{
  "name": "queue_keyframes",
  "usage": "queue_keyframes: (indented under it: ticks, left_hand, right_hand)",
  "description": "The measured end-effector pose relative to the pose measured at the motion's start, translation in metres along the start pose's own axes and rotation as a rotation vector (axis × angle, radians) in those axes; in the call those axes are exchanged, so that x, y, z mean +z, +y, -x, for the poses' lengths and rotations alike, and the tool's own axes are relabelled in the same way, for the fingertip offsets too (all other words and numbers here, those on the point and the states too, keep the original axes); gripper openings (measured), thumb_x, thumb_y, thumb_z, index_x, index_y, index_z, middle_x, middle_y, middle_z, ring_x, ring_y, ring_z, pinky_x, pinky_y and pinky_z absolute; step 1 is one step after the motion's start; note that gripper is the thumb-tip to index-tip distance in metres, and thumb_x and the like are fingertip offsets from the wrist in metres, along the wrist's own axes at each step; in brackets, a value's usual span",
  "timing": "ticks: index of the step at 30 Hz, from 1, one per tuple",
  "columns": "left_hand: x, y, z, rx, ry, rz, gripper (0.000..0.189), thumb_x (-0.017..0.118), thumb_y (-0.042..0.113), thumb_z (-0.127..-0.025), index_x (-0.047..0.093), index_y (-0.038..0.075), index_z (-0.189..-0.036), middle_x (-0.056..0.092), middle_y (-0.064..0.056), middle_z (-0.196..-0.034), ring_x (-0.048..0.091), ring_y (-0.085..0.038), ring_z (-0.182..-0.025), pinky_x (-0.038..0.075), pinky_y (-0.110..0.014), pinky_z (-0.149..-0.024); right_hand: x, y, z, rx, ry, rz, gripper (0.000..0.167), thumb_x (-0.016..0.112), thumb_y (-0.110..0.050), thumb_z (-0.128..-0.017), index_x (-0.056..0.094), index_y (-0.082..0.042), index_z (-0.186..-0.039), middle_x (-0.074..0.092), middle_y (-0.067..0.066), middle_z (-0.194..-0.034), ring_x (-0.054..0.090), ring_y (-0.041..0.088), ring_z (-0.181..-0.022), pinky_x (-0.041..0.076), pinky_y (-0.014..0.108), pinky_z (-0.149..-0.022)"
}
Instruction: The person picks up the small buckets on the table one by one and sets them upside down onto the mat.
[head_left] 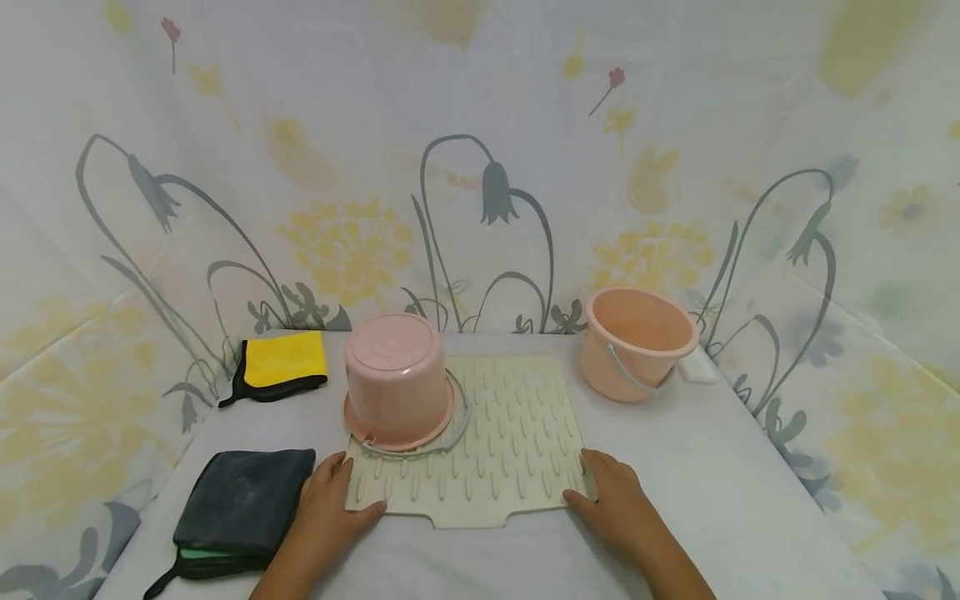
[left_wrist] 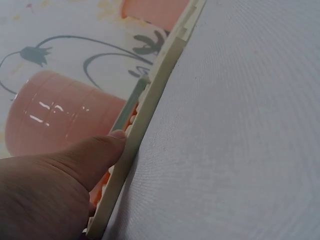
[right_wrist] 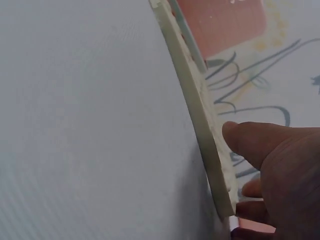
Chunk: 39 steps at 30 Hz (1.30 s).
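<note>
At the near left of the white-covered counter [head_left: 750,483] lies a dark folded cloth [head_left: 243,496], a strip of green showing low on its near side. Farther back on the left is a yellow cloth [head_left: 285,358] with black edging.

The left hand [head_left: 326,517] comes next, thumb and fingers spread about the near left corner of the ridged cream board [head_left: 517,467]: the thumb touches the near edge, the fingers the left edge. Whether any fingertip reaches underneath, I cannot tell.

The board lies flat in the middle. On its left part stands a pink bucket [head_left: 396,392], upside down, its pale handle [head_left: 463,408] swung out round the rim to the right and near side.

The right hand [head_left: 618,508] is at the board's near right corner, thumb well apart from the fingers, which touch the right edge without closing round it.

Beyond, at the far right, a peach bucket [head_left: 637,375] stands upright, with a white object [head_left: 699,367] partly hidden behind it.

The step in hand looks like steadying or squaring the board. Any further shift would call for even pressure from both sides, keeping the bucket from sliding.
</note>
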<state>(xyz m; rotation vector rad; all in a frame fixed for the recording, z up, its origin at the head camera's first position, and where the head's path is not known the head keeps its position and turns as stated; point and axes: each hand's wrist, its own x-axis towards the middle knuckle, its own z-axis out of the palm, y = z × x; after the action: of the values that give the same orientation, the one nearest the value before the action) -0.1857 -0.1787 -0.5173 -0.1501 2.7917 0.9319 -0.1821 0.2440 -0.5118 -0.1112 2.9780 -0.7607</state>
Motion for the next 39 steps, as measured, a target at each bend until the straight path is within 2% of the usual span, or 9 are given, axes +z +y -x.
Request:
queue_keyframes:
  ticks: [8, 17, 24, 27, 31, 34, 36, 39]
  left_hand:
    - [0.000, -0.001, -0.002, -0.008, -0.019, -0.013, 0.112, 0.086, 0.059, -0.079, 0.039, -0.008, -0.156, 0.028, -0.030, -0.162, 0.028, -0.052, -0.147, 0.030, -0.072, -0.116]
    - [0.001, 0.000, -0.003, 0.002, -0.010, -0.014, 0.111, 0.086, 0.060, -0.079, 0.042, -0.008, -0.155, 0.028, -0.029, -0.163, 0.029, -0.052, -0.147, 0.030, -0.072, -0.117]
    - [0.001, -0.003, -0.001, 0.017, -0.005, -0.013, 0.111, 0.086, 0.059, -0.079, 0.041, -0.009, -0.155, 0.029, -0.030, -0.162, 0.029, -0.053, -0.146, 0.030, -0.072, -0.116]
    - [0.001, -0.004, 0.000, 0.032, 0.004, -0.017, 0.111, 0.085, 0.059, -0.080, 0.040, -0.010, -0.155, 0.030, -0.030, -0.162, 0.030, -0.053, -0.146, 0.030, -0.072, -0.116]
    - [0.002, -0.004, 0.000, 0.047, 0.011, -0.024, 0.108, 0.085, 0.058, -0.081, 0.042, -0.010, -0.153, 0.031, -0.030, -0.162, 0.031, -0.053, -0.146, 0.030, -0.072, -0.116]
    - [0.002, -0.004, 0.000, 0.039, 0.007, -0.024, 0.108, 0.085, 0.058, -0.080, 0.044, -0.010, -0.153, 0.030, -0.030, -0.162, 0.031, -0.053, -0.145, 0.031, -0.072, -0.116]
    - [0.002, -0.003, 0.000, 0.032, 0.004, -0.021, 0.107, 0.086, 0.057, -0.080, 0.044, -0.010, -0.153, 0.030, -0.030, -0.162, 0.031, -0.053, -0.145, 0.031, -0.072, -0.116]
    - [0.001, -0.002, 0.000, 0.021, -0.002, -0.019, 0.108, 0.086, 0.057, -0.080, 0.043, -0.009, -0.153, 0.029, -0.031, -0.162, 0.030, -0.053, -0.146, 0.031, -0.072, -0.116]
  right_hand:
    - [-0.018, -0.002, -0.015, -0.064, 0.067, 0.080, 0.077, 0.071, -0.041, -0.099, 0.042, 0.003, -0.154, 0.046, 0.026, -0.158, 0.043, 0.051, -0.144, 0.037, 0.065, -0.116]
    - [-0.060, -0.012, -0.033, -0.165, 0.250, 0.196, 0.070, 0.076, -0.035, -0.096, 0.050, 0.004, -0.147, 0.055, 0.026, -0.148, 0.051, 0.047, -0.138, 0.043, 0.063, -0.113]
    - [-0.088, -0.009, -0.057, -0.245, 0.388, 0.230, 0.075, 0.081, -0.032, -0.092, 0.048, 0.001, -0.151, 0.053, 0.025, -0.149, 0.048, 0.047, -0.139, 0.044, 0.065, -0.110]
    - [-0.094, -0.003, -0.069, -0.355, 0.484, 0.278, 0.077, 0.085, -0.030, -0.088, 0.049, 0.003, -0.149, 0.055, 0.027, -0.144, 0.050, 0.047, -0.135, 0.045, 0.064, -0.109]
    - [-0.101, 0.007, -0.088, -0.545, 0.633, 0.383, 0.073, 0.090, -0.029, -0.081, 0.057, 0.010, -0.133, 0.061, 0.028, -0.126, 0.056, 0.046, -0.116, 0.047, 0.059, -0.100]
    - [-0.106, 0.012, -0.101, -0.624, 0.671, 0.438, 0.068, 0.091, -0.031, -0.078, 0.058, 0.012, -0.120, 0.060, 0.026, -0.112, 0.054, 0.044, -0.103, 0.044, 0.057, -0.092]
    - [-0.109, 0.013, -0.109, -0.612, 0.658, 0.464, 0.067, 0.090, -0.033, -0.079, 0.058, 0.012, -0.117, 0.060, 0.025, -0.107, 0.054, 0.044, -0.099, 0.044, 0.056, -0.089]
    - [-0.113, 0.013, -0.118, -0.518, 0.598, 0.480, 0.062, 0.089, -0.035, -0.081, 0.057, 0.009, -0.111, 0.058, 0.021, -0.099, 0.054, 0.040, -0.093, 0.045, 0.053, -0.086]
